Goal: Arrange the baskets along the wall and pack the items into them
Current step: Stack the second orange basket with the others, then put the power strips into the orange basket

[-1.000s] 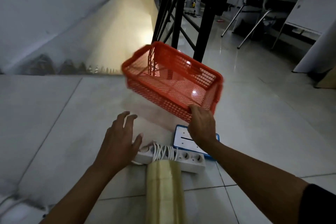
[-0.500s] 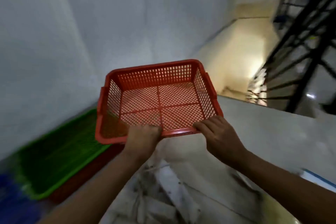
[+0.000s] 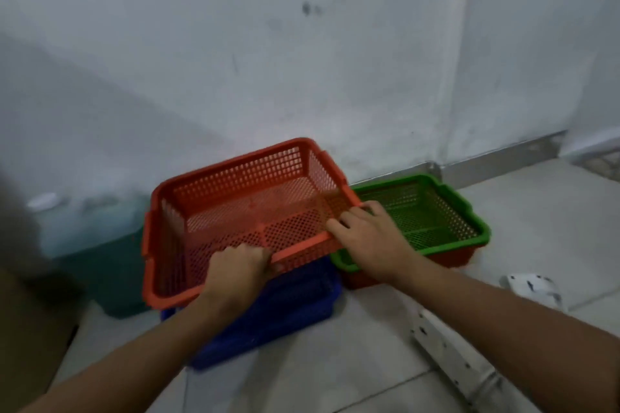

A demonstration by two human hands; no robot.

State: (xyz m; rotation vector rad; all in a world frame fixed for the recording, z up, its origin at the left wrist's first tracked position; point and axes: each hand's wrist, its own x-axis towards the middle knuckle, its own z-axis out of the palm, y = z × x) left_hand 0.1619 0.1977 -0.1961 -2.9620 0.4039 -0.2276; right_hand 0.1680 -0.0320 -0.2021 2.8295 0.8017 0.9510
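I hold an empty orange mesh basket [image 3: 235,198] by its near rim, over a blue basket [image 3: 285,308] on the floor by the wall. My left hand [image 3: 235,265] grips the rim near its middle. My right hand [image 3: 365,235] holds the rim's right corner. A green basket [image 3: 446,208] sits to the right, nested on another orange basket [image 3: 453,258]. Whether the held basket rests on the blue one or hangs above it is unclear.
The white wall [image 3: 302,60] runs behind the baskets. A dark green bin [image 3: 100,268] stands at the left. A brown cardboard edge [image 3: 27,329] is at the far left. White strips with dark marks [image 3: 449,359] lie on the floor tiles at the right.
I turned left toward the wall carrying the orange basket. My left hand joined the right on its rim, and the basket came down over the blue basket beside the green one.
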